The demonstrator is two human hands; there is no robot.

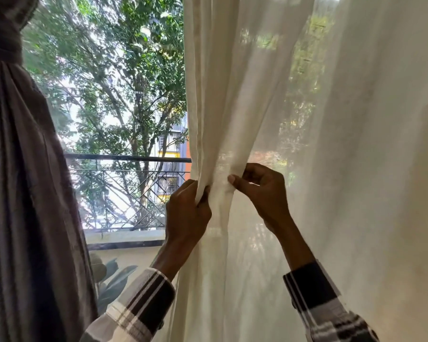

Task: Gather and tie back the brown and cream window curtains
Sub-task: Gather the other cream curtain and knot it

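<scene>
The sheer cream curtain hangs over the right half of the window, its left edge bunched into folds. My left hand grips that bunched edge from the left, fingers curled round the cloth. My right hand pinches the same gathered fabric from the right, thumb pressed against the folds. The brown curtain hangs at the far left, cinched near the top by a brown band, and neither hand touches it.
Between the two curtains the window glass shows trees and a building outside. A dark metal balcony railing runs across behind the glass, above a pale ledge. Large green leaves show below the ledge.
</scene>
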